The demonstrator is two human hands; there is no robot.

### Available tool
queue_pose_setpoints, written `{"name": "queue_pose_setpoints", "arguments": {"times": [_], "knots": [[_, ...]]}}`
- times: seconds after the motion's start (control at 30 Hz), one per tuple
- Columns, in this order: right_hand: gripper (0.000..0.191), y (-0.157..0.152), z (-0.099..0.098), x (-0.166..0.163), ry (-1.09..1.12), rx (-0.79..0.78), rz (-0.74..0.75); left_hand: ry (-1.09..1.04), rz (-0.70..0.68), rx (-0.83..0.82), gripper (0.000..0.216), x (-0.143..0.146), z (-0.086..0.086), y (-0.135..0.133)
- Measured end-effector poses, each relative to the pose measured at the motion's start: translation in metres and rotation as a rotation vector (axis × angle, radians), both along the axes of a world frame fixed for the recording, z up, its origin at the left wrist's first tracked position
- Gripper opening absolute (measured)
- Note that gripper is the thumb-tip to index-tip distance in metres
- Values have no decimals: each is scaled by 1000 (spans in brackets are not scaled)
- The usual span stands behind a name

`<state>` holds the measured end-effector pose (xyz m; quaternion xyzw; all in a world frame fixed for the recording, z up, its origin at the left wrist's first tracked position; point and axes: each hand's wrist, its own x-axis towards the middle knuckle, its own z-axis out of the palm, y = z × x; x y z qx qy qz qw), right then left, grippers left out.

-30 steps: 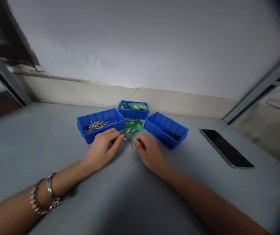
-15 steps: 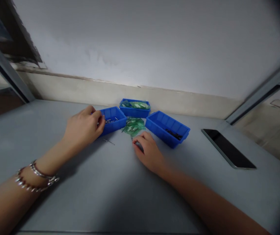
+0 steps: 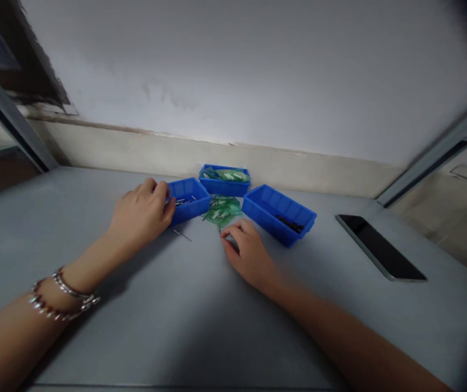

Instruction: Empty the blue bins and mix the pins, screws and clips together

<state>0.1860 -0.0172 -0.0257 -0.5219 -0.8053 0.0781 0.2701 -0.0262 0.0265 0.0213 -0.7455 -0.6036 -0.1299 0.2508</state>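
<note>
My left hand (image 3: 142, 213) reaches into the left blue bin (image 3: 188, 200) that holds silver nails, its fingers curled and pinched over them. What they grip is hidden. My right hand (image 3: 247, 253) rests on the grey table with its fingers curled down just below a pile of small green plastic bags (image 3: 222, 210). A single loose nail (image 3: 182, 235) lies on the table between my hands. Bracelets circle my left wrist.
A back blue bin (image 3: 225, 181) holds more green bags. The right blue bin (image 3: 279, 214) has small dark pieces in it. A dark phone (image 3: 380, 254) lies flat at the right. A wall stands behind the bins, and metal frame posts rise at both sides.
My left hand left the green bags and moved left to the nail bin. A nail now lies loose on the table. My right hand stayed almost still.
</note>
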Motion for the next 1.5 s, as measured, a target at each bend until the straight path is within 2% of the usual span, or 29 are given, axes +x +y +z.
{"name": "queue_pose_setpoints", "arguments": {"times": [0.07, 0.17, 0.3, 0.4, 0.57, 0.9, 1.17, 1.5], "knots": [[15, 0, 2, -1, -39, 33, -80, -23, -78, 61, 28, 2, 1, -2], [17, 0, 3, -3, -123, 59, -195, -58, -290, 57, 26, 8, 0, -10], [21, 1, -2, -4, -194, 76, -239, -50, -605, -132, 26, 20, -10, -23], [24, 1, -5, -3, -213, 86, -195, -20, -707, -266, 28, 28, -21, -27], [26, 1, -6, -1, -198, 90, -104, -54, -689, -349, 30, 30, -33, -23], [33, 2, -6, -4, -214, 49, -134, -135, -684, -378, 36, 29, -44, -19], [30, 2, -7, -1, -207, 64, -80, -143, -692, -454, 32, 31, -43, -20], [19, 1, -5, -2, -132, 72, -17, -161, -742, -418, 23, 30, -32, -18]]}}
